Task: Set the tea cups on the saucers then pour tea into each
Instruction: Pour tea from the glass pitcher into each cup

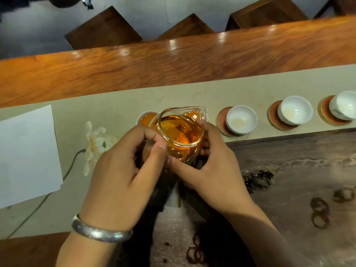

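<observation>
Paper (27, 153): white sheet, left edge of the frame, lying on the runner.

Runner (115, 105): beige cloth band crossing the frame from lower left to upper right, on the wooden table (134, 64). Painted white flower (96, 145) just left of the hands.

Left hand (123, 170): lower centre, silver bangle (100, 231) at the wrist. Fingers curled round the left side of the pitcher, thumb against the glass.

Pitcher (181, 132): clear glass, centre of the frame, holding amber tea, spout pointing to the upper right. Gripped from both sides.

Filled cups: one (146, 117) with amber tea shows just beyond the pitcher at its left; a second (193, 115) appears through the glass near the spout, though refraction makes its outline uncertain. Their saucers are hidden.

Right hand (215, 170): right of centre, fingers wrapped on the right side of the pitcher, thumb low on the glass.

Empty cups: three white cups, right of the pitcher, in a row rising toward the right edge: first (241, 120), second (295, 110), third (343, 105). Each sits on a reddish, gold-rimmed saucer (222, 118).

Tray (298, 180): dark, stained slab, lower right, with ring marks.

Stools (104, 29): dark wood, top of the frame, beyond the table.
</observation>
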Demonstrator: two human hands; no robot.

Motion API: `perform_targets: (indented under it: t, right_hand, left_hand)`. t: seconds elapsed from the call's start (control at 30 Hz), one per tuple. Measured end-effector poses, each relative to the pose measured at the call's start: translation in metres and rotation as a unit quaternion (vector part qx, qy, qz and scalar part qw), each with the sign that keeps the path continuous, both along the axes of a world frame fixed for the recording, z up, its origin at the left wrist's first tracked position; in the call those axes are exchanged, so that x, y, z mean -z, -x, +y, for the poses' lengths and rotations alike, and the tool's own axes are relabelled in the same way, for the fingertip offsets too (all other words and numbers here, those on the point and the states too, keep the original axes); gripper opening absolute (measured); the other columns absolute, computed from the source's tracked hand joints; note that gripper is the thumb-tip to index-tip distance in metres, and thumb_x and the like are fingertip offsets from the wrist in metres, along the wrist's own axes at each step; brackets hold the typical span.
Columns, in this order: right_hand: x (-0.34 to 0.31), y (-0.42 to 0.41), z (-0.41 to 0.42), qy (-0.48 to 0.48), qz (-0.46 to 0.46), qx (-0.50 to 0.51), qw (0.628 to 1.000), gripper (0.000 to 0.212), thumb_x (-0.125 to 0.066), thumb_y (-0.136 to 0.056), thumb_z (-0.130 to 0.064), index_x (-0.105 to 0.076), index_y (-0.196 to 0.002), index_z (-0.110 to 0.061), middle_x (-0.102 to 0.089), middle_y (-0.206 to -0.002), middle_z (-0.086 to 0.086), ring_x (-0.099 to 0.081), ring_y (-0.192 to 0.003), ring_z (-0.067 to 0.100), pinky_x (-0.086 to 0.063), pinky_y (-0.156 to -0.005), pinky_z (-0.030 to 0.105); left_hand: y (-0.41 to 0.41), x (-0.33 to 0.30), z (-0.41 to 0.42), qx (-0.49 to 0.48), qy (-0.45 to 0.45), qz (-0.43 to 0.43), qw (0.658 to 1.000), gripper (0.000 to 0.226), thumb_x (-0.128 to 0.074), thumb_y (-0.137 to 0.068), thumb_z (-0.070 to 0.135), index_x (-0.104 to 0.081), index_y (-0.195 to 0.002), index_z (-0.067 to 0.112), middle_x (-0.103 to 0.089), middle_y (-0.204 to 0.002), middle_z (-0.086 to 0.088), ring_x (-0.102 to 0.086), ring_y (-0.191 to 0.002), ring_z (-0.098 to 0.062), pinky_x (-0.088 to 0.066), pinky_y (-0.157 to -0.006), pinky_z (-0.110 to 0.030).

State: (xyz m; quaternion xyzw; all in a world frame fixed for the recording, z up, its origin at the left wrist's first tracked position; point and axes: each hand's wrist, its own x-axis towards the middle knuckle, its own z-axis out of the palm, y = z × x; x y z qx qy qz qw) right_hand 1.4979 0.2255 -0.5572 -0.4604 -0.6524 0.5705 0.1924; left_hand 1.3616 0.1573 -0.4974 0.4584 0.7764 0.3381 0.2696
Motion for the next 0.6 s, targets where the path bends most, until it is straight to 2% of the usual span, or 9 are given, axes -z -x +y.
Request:
perform_targets:
  t: [0.2,0.33,0.43,0.6]
  right_hand:
    - [-0.009,-0.006,-0.007,-0.014,-0.002,0.029,0.999,0.065,-0.071,-0.061,-0.073,-0.040,-0.118,-0.063,-0.063,-0.122,-0.030,-0.059,-0.115,-0.012,-0.048,-0.091,0.008]
    - [-0.014,-0.012,-0.010,-0.017,-0.002,0.043,0.999,0.065,-0.074,-0.061,-0.070,-0.040,-0.116,-0.066,-0.062,-0.121,-0.035,-0.058,-0.114,-0.017,-0.042,-0.086,-0.004]
    - [-0.015,-0.014,-0.012,-0.018,-0.007,0.051,0.999,0.065,-0.075,-0.060,-0.071,-0.040,-0.115,-0.070,-0.057,-0.123,-0.045,-0.057,-0.113,-0.021,-0.040,-0.084,-0.006]
    - [-0.015,-0.020,-0.011,-0.023,-0.009,0.054,0.998,0.064,-0.074,-0.060,-0.072,-0.037,-0.111,-0.077,-0.056,-0.118,-0.050,-0.056,-0.111,-0.023,-0.040,-0.083,-0.007]
  left_hand:
    - [0.001,-0.002,0.003,0.018,0.011,-0.013,1.000,0.030,-0.040,-0.077,0.053,-0.058,-0.084,0.031,-0.063,-0.076,0.007,-0.059,-0.070,-0.016,-0.045,-0.054,-0.024]
    - [-0.001,-0.004,0.004,0.045,-0.013,-0.046,0.998,0.025,-0.043,-0.078,0.049,-0.058,-0.084,0.030,-0.064,-0.074,0.004,-0.061,-0.067,-0.018,-0.051,-0.056,-0.036]
    - [-0.002,-0.004,0.003,0.069,-0.029,-0.056,0.996,0.020,-0.046,-0.081,0.044,-0.059,-0.081,0.029,-0.062,-0.072,0.004,-0.060,-0.063,-0.019,-0.047,-0.053,-0.035]
    - [-0.006,-0.001,0.007,0.090,-0.029,-0.047,0.994,0.018,-0.046,-0.084,0.042,-0.058,-0.080,0.030,-0.061,-0.070,0.006,-0.059,-0.063,-0.016,-0.046,-0.052,-0.032]
